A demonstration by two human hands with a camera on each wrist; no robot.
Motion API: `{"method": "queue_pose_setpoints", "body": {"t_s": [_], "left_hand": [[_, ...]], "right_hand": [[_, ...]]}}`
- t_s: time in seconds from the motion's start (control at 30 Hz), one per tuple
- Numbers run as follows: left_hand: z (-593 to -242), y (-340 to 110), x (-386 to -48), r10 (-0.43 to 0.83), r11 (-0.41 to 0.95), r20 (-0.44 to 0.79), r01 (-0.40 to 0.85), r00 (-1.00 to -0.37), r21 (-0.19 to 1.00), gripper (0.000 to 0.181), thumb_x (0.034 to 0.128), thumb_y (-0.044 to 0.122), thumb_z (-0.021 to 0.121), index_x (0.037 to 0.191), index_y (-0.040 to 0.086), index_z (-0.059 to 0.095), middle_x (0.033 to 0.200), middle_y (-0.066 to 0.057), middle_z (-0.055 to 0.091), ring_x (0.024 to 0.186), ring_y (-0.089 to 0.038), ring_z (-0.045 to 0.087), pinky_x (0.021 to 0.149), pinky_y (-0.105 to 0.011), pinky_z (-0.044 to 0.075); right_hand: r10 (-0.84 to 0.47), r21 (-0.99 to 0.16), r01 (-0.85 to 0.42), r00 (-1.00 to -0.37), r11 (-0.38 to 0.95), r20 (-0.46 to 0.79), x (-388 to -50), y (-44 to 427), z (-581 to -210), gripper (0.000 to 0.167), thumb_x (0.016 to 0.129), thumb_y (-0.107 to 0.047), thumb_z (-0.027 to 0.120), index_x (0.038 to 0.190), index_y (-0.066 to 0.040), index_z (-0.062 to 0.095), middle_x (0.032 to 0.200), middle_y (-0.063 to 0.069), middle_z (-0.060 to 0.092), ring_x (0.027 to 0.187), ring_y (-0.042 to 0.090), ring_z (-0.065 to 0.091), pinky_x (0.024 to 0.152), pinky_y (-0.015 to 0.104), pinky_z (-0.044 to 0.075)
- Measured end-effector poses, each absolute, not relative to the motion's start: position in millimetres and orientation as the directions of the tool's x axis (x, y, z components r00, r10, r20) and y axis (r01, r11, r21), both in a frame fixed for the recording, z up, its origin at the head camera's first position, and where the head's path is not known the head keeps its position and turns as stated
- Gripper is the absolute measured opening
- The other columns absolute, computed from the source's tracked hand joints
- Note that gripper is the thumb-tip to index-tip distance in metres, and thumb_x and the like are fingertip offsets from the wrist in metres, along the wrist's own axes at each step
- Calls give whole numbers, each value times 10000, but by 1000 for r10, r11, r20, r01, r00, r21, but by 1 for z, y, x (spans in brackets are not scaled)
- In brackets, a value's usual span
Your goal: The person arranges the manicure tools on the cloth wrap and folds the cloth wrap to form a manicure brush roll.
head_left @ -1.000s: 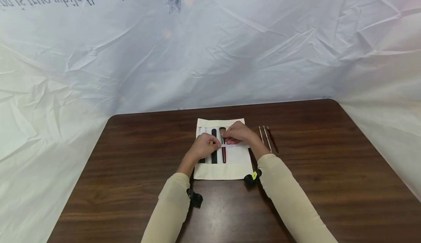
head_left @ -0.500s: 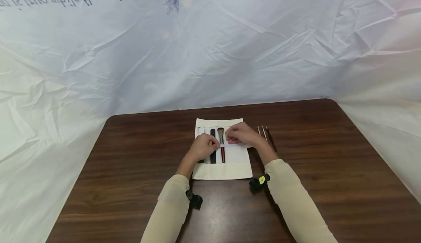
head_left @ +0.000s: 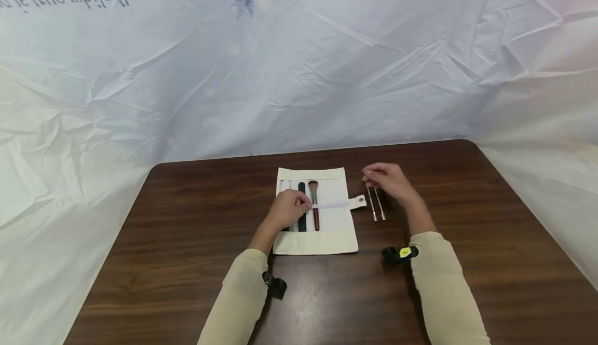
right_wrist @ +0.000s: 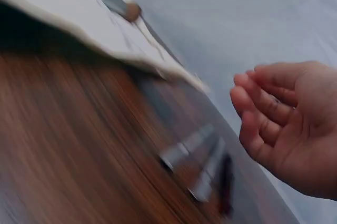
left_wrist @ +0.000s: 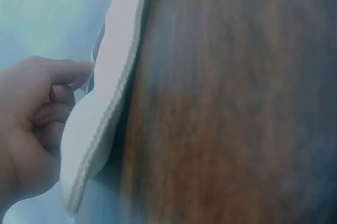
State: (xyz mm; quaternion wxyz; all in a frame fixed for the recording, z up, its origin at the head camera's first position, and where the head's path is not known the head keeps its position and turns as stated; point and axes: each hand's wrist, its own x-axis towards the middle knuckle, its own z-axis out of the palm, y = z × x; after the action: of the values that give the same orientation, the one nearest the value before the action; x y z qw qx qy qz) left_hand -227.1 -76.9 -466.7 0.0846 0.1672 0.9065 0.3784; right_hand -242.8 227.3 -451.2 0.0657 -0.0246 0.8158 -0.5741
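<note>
Left hand (head_left: 286, 209) is bent over the cream cloth pouch (head_left: 317, 243), the white strap (head_left: 334, 206) pinched between thumb and finger. Right hand (head_left: 389, 179) is held near two slim, shiny metal rods (head_left: 372, 207), right of the pouch, fingers loosely curved, grip slack. Brush (head_left: 316, 221), red-handled and brown-bristled, is tucked under the strap on the pouch; a flat black strip (head_left: 302, 224) is seated in the pouch's left half

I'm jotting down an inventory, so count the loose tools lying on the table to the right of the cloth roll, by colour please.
Silver tools: 2
Dark red tool, blurred in the right wrist view: 1
Total: 3
</note>
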Motion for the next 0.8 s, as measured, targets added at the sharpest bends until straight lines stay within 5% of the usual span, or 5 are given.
{"method": "queue_pose_setpoints", "body": {"t_s": [0.33, 0.5, 0.67, 0.8], "left_hand": [[-462, -61, -227, 404, 609, 45, 306, -914, 732, 163, 982, 132, 644, 1018, 38, 773, 541, 48, 441, 494, -86, 385, 524, -226, 373], [-464, -54, -232, 454, 604, 18, 323, -891, 729, 213, 994, 145, 615, 1082, 23, 766, 505, 57, 402, 462, -82, 318, 507, -224, 347], [-469, -53, -234, 487, 635, -34, 328, -873, 699, 251, 1015, 172, 596, 1132, 18, 756, 478, 66, 341, 443, -78, 249, 497, -218, 310], [-474, -53, -234, 482, 648, -30, 333, -876, 685, 226, 1014, 172, 606, 1084, 38, 773, 493, 62, 393, 461, -78, 305, 526, -215, 348]], "right_hand": [[-22, -762, 106, -987, 639, -156, -245, 264, -454, 307, 1025, -148, 570, 1182, 101, 657, 1081, 257, 707, 777, 79, 652, 703, 225, 540], [-22, -697, 139, -976, 703, -217, -247, 259, -452, 326, 1017, -194, 580, 1156, 82, 683, 1064, 218, 710, 828, 160, 667, 739, 288, 552], [-11, -623, 172, -960, 763, -278, -250, 253, -447, 368, 987, -280, 625, 1094, 60, 712, 858, 85, 701, 785, 177, 639, 725, 315, 511], [16, -581, 187, -958, 792, -286, -252, 247, -445, 333, 969, -274, 642, 1030, 42, 726, 760, 35, 672, 728, 173, 611, 683, 304, 483]]}}
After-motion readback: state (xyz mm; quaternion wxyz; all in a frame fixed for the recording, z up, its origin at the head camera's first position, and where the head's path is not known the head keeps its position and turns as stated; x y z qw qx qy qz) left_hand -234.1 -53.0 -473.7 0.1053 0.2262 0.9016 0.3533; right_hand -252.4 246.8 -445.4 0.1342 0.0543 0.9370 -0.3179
